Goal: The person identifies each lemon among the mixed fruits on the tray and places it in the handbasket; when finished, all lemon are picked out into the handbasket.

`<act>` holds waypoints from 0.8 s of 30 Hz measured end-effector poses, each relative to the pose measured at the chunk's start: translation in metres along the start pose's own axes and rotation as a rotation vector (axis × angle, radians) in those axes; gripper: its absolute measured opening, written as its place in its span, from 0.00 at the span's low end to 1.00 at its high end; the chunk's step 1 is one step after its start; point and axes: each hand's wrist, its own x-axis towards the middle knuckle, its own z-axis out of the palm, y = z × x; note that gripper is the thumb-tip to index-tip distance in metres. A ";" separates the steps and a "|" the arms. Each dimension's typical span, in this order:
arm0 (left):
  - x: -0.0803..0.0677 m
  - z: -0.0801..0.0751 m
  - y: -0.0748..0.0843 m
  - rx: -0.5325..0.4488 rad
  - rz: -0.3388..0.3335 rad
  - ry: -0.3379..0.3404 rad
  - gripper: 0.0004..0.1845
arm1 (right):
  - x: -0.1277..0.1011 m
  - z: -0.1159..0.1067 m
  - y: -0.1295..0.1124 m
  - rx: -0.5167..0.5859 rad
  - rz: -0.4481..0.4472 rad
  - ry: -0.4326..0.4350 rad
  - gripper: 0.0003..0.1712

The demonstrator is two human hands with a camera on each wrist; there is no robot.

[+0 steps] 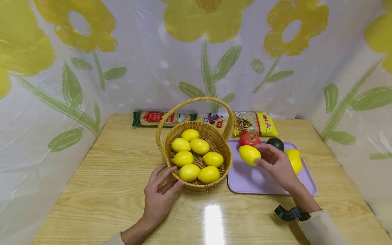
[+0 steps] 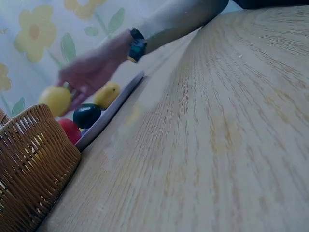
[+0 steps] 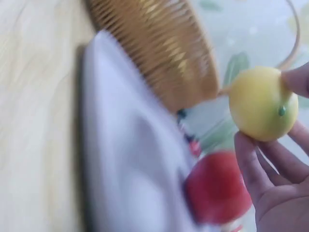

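Right hand [image 1: 275,161] pinches a yellow lemon [image 1: 249,154] between thumb and fingertips, fingers curled round its right side. The lemon is lifted above the left part of the lilac tray [image 1: 260,182], just right of the wicker basket [image 1: 199,183]; right wrist view shows it clear of the tray surface, with the basket wall behind. A dark band sits on the right wrist.

Left hand [image 1: 159,195] rests on the desk [image 1: 101,190], fingers straight and spread, fingertips touching the near-left outer wall of the basket. It holds nothing.

Basket: round, woven, hoop handle upright. Seven lemons [image 1: 196,158] lie inside, packed close together.

Tray stands on the desk touching or just beside the basket's right side. On it: a red tomato [image 1: 248,139] at the far-left corner, a dark green round fruit [image 1: 276,143] just right of the tomato, and another yellow lemon [image 1: 294,160], partly hidden behind the right hand.

Along the far edge of the desk: a long green and red packet [image 1: 153,117] at left, a few small wrapped sweets [image 1: 212,119] behind the basket, a yellow snack bag [image 1: 255,124] beyond the tray.

Backdrop: translucent sheet printed with yellow flowers.
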 end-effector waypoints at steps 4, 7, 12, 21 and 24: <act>-0.001 -0.001 0.001 0.003 -0.006 0.001 0.25 | 0.009 0.012 -0.024 0.069 -0.115 -0.110 0.25; -0.001 -0.001 0.002 0.002 -0.002 0.000 0.25 | 0.021 0.034 -0.041 0.056 -0.190 -0.189 0.25; -0.001 0.001 0.002 -0.009 -0.009 -0.007 0.25 | 0.040 0.069 -0.059 -0.086 -0.216 -0.224 0.21; -0.002 0.001 0.002 -0.003 -0.016 -0.004 0.25 | 0.048 0.072 -0.071 -0.250 -0.252 -0.215 0.13; -0.001 -0.002 0.004 0.023 0.009 0.007 0.24 | 0.047 0.063 -0.074 -0.264 -0.258 -0.198 0.12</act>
